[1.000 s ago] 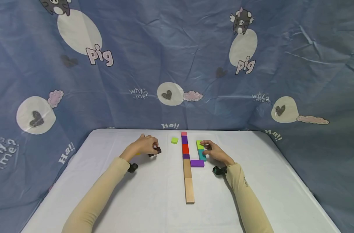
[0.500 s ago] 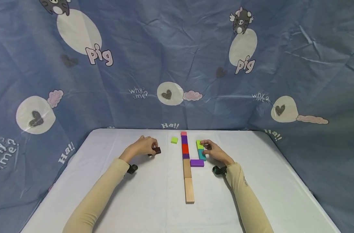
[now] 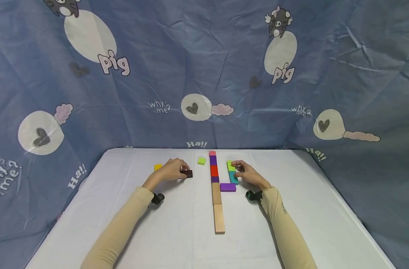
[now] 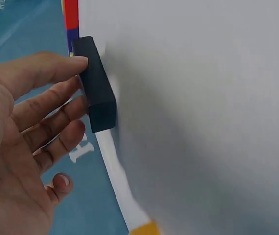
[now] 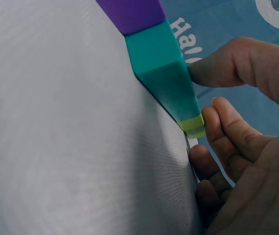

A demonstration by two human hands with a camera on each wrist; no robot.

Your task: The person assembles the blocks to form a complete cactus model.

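Observation:
My left hand pinches a dark, nearly black block between thumb and fingers, left of the central line of blocks. The thumb lies along one side of it; the other fingers are bent behind. My right hand is at the short right-hand row. Its thumb touches the teal block, and its fingertips are at the lime block behind that one. These fingers are loosely bent and grip nothing that I can see. A purple block lies crosswise between the teal block and the central line.
The central line runs front to back, with two wooden planks, purple pieces, a red block and a pink one. A loose lime block lies left of it. A yellow block sits behind my left wrist.
My left hand has moved right with the dark block, toward the central line, and the yellow block shows again behind it. The right hand has stayed in place.

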